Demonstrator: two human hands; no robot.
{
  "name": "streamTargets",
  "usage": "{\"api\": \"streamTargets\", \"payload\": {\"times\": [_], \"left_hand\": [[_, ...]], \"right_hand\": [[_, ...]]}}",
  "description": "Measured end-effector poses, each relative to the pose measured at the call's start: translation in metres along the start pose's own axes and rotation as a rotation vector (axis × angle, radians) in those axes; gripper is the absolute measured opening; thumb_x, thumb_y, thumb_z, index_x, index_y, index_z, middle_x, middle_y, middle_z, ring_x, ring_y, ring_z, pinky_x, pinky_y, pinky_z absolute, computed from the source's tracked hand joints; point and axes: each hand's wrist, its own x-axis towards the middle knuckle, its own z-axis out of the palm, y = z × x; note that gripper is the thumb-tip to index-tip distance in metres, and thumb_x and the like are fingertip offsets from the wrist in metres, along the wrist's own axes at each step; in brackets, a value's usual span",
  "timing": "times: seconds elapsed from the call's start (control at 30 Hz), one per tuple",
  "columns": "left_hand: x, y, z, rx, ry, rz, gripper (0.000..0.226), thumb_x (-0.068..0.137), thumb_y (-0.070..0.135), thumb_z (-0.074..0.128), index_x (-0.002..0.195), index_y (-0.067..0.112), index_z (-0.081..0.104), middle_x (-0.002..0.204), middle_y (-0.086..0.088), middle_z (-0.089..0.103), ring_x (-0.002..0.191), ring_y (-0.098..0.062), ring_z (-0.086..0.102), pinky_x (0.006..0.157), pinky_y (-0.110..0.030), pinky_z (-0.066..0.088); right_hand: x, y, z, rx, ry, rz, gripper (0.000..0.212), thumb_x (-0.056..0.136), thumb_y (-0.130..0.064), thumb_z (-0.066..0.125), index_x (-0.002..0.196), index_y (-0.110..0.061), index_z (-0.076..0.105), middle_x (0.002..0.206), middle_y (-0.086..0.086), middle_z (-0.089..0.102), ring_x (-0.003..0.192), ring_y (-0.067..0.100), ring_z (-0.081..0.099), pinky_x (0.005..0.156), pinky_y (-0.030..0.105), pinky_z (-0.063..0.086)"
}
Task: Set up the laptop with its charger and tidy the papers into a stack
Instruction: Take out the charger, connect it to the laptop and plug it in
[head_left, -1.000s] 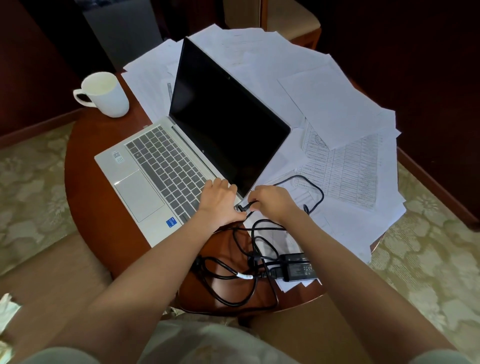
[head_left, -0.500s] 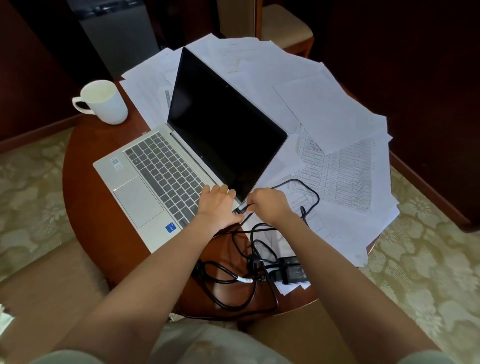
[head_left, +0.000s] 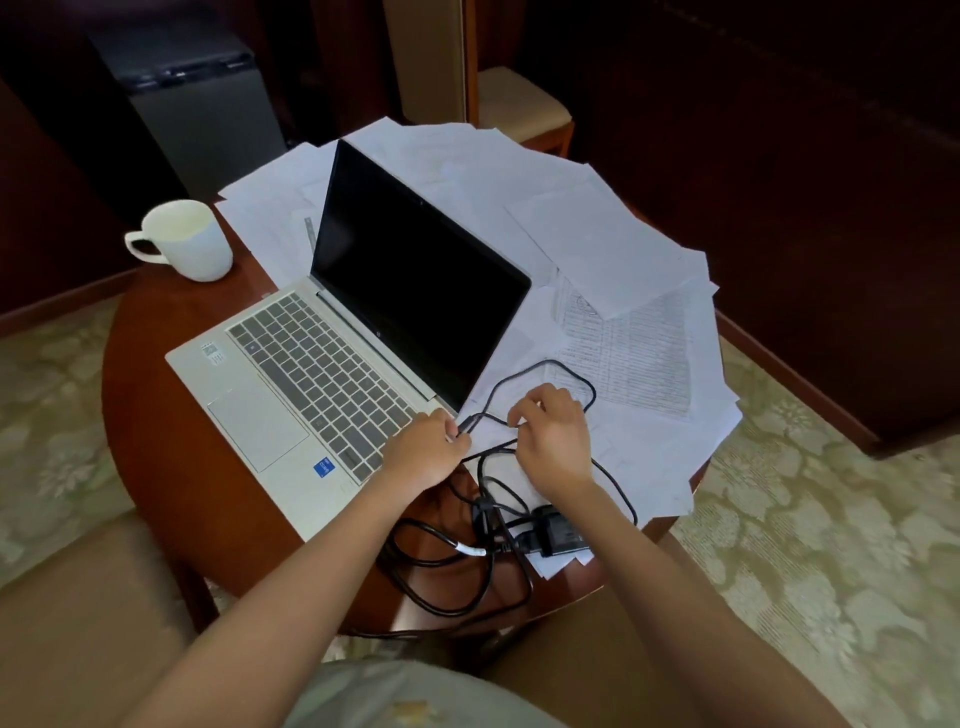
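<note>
Our right hand (head_left: 553, 441) slides out along the charger cable (head_left: 550, 362), pinching it; our left hand (head_left: 423, 452) pinches the plug (head_left: 466, 424) (apparently unseated); tangled slack could jerk it away.

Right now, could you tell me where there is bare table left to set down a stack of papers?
There is bare wood between the mug, the laptop and the left rim. The papers cover the far and right sides, and the charger cable coils along the near edge.

Silver laptop (head_left: 270, 395), blk cable (head_left: 545, 371), white papers (head_left: 613, 249)
</note>
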Motion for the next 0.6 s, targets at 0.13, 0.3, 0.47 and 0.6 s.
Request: {"api": "streamTargets", "payload": {"times": [0.13, 0.3, 0.47, 0.6], "left_hand": [[-0.013, -0.010, -0.003, -0.256, -0.012, 0.072, 0.024, 0.095, 0.035, 0.045, 0.094, 0.015, 0.057, 0.091, -0.001, 0.058, 0.087, -0.019, 0.055, 0.079, -0.033, 0.045], [-0.040, -0.008, 0.002, -0.429, -0.221, 0.193, 0.032, 0.091, 0.044, 0.051, 0.090, 0.014, 0.061, 0.081, 0.000, 0.058, 0.072, -0.011, 0.054, 0.072, -0.025, 0.043], [-0.050, -0.009, 0.011, -0.259, -0.362, 0.212, 0.032, 0.083, 0.044, 0.064, 0.104, 0.024, 0.048, 0.090, 0.005, 0.053, 0.076, -0.010, 0.049, 0.072, -0.025, 0.037], [-0.056, -0.006, 0.017, -0.115, -0.379, 0.273, 0.059, 0.083, 0.037, 0.065, 0.131, 0.037, 0.032, 0.108, 0.006, 0.049, 0.076, -0.005, 0.050, 0.068, -0.021, 0.041]], "right_hand": [[-0.028, 0.001, -0.007, 0.090, -0.068, -0.014, 0.029, 0.046, 0.009, 0.038, 0.060, -0.007, 0.058, 0.060, 0.005, 0.054, 0.056, 0.023, 0.049, 0.058, 0.027, 0.033], [-0.046, 0.005, -0.021, 0.097, -0.440, 0.120, 0.026, 0.074, 0.000, 0.045, 0.091, -0.005, 0.065, 0.090, 0.009, 0.063, 0.088, 0.028, 0.055, 0.068, 0.024, 0.030], [-0.060, 0.006, -0.043, 0.089, -0.705, 0.108, 0.053, 0.067, -0.034, 0.037, 0.113, -0.021, 0.061, 0.112, -0.001, 0.059, 0.112, 0.019, 0.046, 0.096, 0.033, 0.030], [-0.072, 0.017, -0.058, -0.024, -0.906, 0.095, 0.067, 0.073, -0.030, 0.057, 0.138, -0.029, 0.038, 0.140, -0.001, 0.038, 0.134, 0.019, 0.024, 0.112, 0.046, 0.014]]}}
